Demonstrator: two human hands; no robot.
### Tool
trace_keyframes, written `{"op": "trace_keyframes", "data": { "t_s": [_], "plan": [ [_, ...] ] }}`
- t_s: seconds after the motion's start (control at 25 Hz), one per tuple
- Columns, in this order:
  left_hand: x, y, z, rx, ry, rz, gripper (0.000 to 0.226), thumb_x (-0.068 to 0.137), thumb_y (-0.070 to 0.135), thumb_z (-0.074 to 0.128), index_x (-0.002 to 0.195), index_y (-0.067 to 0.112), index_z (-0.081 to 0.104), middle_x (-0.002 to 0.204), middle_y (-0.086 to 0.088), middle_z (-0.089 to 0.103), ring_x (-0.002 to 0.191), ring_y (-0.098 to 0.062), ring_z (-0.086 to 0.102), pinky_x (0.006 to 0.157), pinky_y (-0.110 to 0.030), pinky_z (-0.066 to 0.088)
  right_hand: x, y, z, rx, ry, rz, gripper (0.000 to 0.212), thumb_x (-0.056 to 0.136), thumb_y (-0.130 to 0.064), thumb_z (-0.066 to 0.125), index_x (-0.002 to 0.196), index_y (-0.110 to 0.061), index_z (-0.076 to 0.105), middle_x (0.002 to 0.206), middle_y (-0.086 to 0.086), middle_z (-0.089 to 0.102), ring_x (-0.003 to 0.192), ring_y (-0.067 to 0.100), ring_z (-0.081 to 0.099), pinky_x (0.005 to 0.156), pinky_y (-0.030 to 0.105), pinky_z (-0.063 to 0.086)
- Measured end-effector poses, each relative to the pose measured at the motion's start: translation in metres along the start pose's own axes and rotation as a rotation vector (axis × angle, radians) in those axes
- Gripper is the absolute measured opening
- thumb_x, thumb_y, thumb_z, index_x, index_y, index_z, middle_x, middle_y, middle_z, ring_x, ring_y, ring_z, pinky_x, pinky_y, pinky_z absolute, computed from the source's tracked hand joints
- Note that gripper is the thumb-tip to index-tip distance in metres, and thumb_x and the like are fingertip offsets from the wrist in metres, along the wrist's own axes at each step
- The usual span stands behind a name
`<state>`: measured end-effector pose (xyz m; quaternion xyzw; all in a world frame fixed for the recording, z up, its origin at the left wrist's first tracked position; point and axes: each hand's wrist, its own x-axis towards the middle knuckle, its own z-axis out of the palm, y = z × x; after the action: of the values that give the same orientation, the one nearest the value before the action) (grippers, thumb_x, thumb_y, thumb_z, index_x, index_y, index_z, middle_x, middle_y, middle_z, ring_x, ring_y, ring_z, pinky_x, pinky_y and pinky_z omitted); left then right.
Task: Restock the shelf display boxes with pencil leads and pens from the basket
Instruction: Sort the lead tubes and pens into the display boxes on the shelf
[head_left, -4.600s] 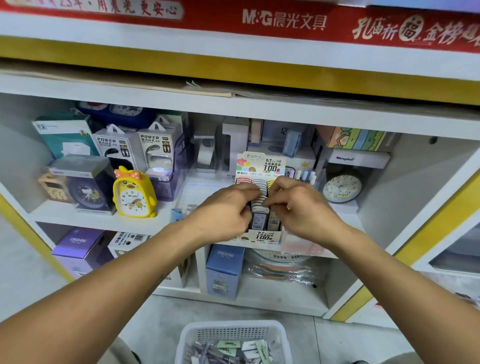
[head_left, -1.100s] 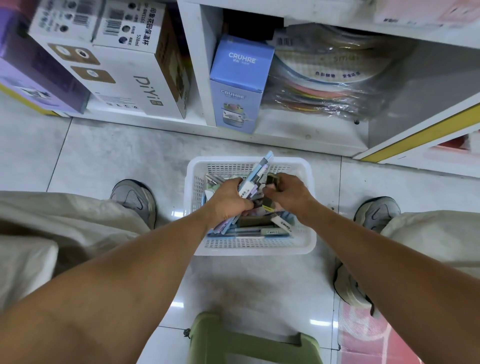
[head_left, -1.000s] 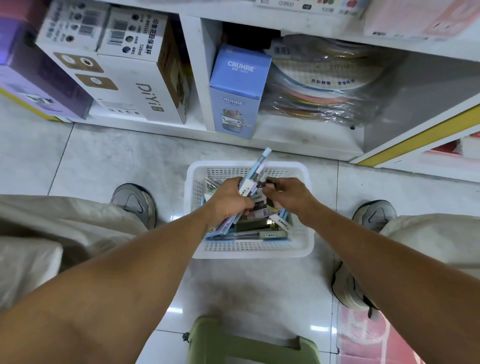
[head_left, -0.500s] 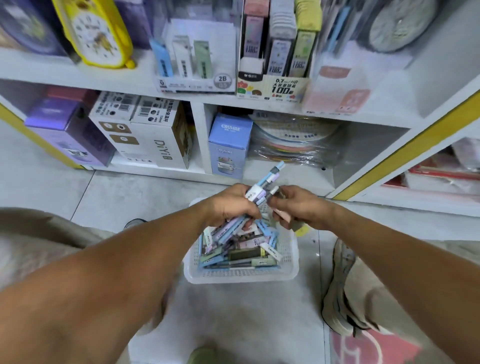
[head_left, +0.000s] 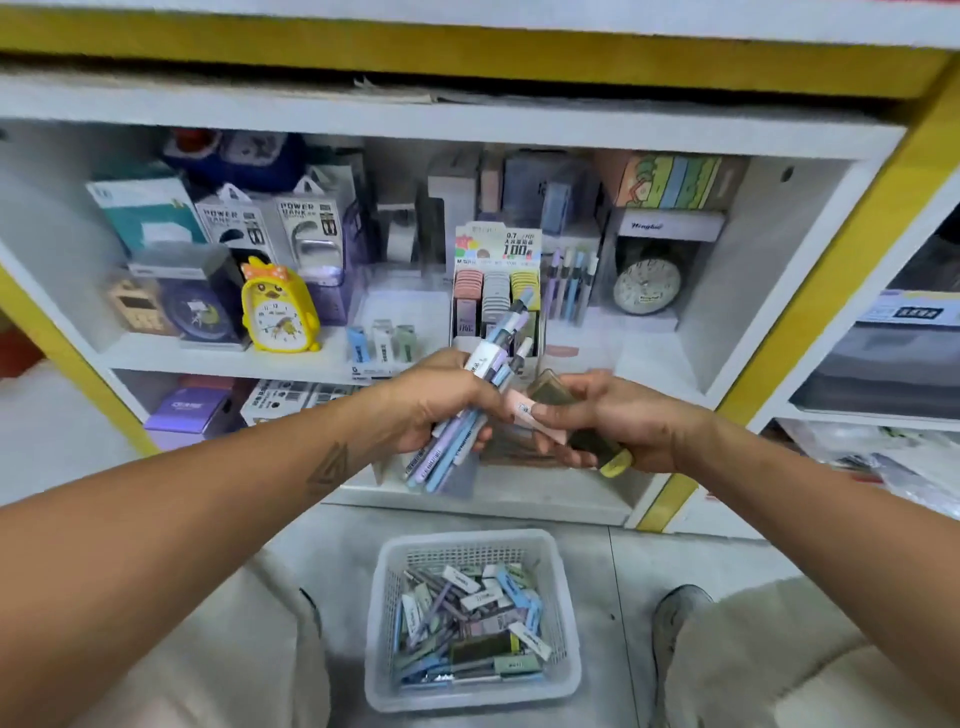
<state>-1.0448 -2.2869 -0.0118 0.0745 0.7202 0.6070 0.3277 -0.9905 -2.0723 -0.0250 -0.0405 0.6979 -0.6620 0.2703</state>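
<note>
My left hand (head_left: 431, 397) grips a bundle of pastel blue and purple pens (head_left: 470, 410), tips pointing up toward the shelf. My right hand (head_left: 613, 415) holds pencil lead cases (head_left: 558, 402): a pink one in front and a dark olive one with a yellow end. Both hands hover just in front of the pencil lead display box (head_left: 496, 291) on the middle shelf, which holds pink, grey and yellow rows. A clear box with upright pens (head_left: 569, 283) stands right of it. The white basket (head_left: 563, 597) on the floor below holds several pens and cases.
A low display box with erasers (head_left: 382, 343) sits left of the lead box. A yellow chick clock (head_left: 278, 309) and power bank packs (head_left: 270, 223) stand further left, a round clock (head_left: 647, 286) at right. My knees flank the basket on the tiled floor.
Both hands have lifted out of the basket with pens and lead cases and risen to the middle shelf. The view has tilted up from the floor to the shelf.
</note>
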Motion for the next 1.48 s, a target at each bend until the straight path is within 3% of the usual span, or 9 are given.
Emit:
{"op": "trace_keyframes", "data": {
  "t_s": [0.2,0.44,0.64,0.76,0.92,1.04,1.2,1.36,1.48],
  "plan": [
    [-0.009,0.046,-0.004,-0.047,0.173,0.138,0.025,0.076,-0.008,0.069,0.098,-0.005,0.057,0.061,-0.014,0.066,0.051,-0.022,0.061,0.051,-0.032,0.053,0.001,-0.04,0.0,0.009,0.015,-0.116,0.009,0.097,-0.014,0.063,0.105,-0.011,0.067,0.087,0.024,0.066,0.048,0.019,0.05,0.036,0.02,0.033],
    [0.004,0.08,-0.021,-0.161,0.379,0.18,0.033,0.075,-0.011,0.069,0.104,-0.008,0.055,0.064,-0.019,0.066,0.045,-0.022,0.06,0.048,-0.03,0.055,0.016,-0.085,-0.017,-0.064,0.309,-0.037,0.041,0.1,-0.042,0.055,0.113,-0.004,0.066,0.077,0.01,0.07,0.047,0.013,0.047,0.037,0.021,0.032],
    [0.015,0.08,-0.05,-0.136,0.435,0.115,0.02,0.074,-0.012,0.069,0.09,-0.01,0.057,0.052,-0.017,0.063,0.04,-0.024,0.058,0.047,-0.031,0.053,0.034,-0.097,-0.036,0.036,0.425,-0.07,0.03,0.093,0.005,0.054,0.12,0.001,0.065,0.096,0.015,0.071,0.07,0.017,0.064,0.06,0.028,0.052],
    [0.023,0.075,-0.054,-0.104,0.415,0.078,0.02,0.074,-0.012,0.068,0.089,-0.008,0.057,0.051,-0.018,0.062,0.04,-0.025,0.057,0.049,-0.032,0.053,0.042,-0.1,-0.04,-0.273,0.455,-0.136,0.024,0.085,-0.002,0.075,0.108,-0.007,0.07,0.078,0.001,0.073,0.074,0.015,0.066,0.065,0.027,0.053],
    [0.032,0.074,-0.052,-0.058,0.398,0.066,0.024,0.074,-0.013,0.067,0.094,-0.007,0.056,0.054,-0.019,0.064,0.041,-0.024,0.057,0.048,-0.032,0.053,0.045,-0.106,-0.046,-0.697,0.54,-0.208,0.017,0.08,-0.029,0.083,0.095,-0.022,0.076,0.077,-0.009,0.067,0.054,0.0,0.057,0.043,0.018,0.041],
    [0.036,0.07,-0.053,-0.042,0.413,0.05,0.031,0.074,-0.013,0.067,0.101,-0.01,0.054,0.058,-0.022,0.066,0.043,-0.025,0.058,0.051,-0.039,0.057,0.04,-0.109,-0.053,-0.682,0.466,-0.187,0.025,0.079,-0.02,0.084,0.103,-0.023,0.077,0.095,-0.002,0.072,0.064,0.012,0.066,0.048,0.021,0.049],
    [0.035,0.069,-0.055,-0.047,0.427,0.039,0.033,0.076,-0.013,0.067,0.106,-0.011,0.052,0.056,-0.021,0.065,0.041,-0.025,0.057,0.051,-0.04,0.057,0.037,-0.11,-0.059,-0.585,0.361,-0.214,0.038,0.079,0.002,0.08,0.107,-0.023,0.075,0.107,-0.005,0.076,0.096,0.017,0.072,0.08,0.026,0.061],
    [0.035,0.069,-0.059,-0.034,0.455,0.02,0.038,0.076,-0.012,0.068,0.109,-0.008,0.051,0.055,-0.02,0.066,0.042,-0.025,0.06,0.049,-0.034,0.055,0.039,-0.107,-0.059,-0.695,0.424,-0.231,0.027,0.081,-0.008,0.081,0.098,-0.029,0.078,0.082,-0.021,0.073,0.075,0.002,0.064,0.065,0.006,0.048],
    [0.034,0.069,-0.057,-0.053,0.44,0.024,0.036,0.076,-0.013,0.067,0.108,-0.01,0.051,0.055,-0.021,0.066,0.042,-0.026,0.059,0.049,-0.035,0.056,0.046,-0.104,-0.055,-1.009,0.553,-0.304,0.029,0.09,-0.02,0.073,0.115,-0.035,0.073,0.107,-0.018,0.071,0.089,0.0,0.062,0.073,0.009,0.045]
  ]
}}
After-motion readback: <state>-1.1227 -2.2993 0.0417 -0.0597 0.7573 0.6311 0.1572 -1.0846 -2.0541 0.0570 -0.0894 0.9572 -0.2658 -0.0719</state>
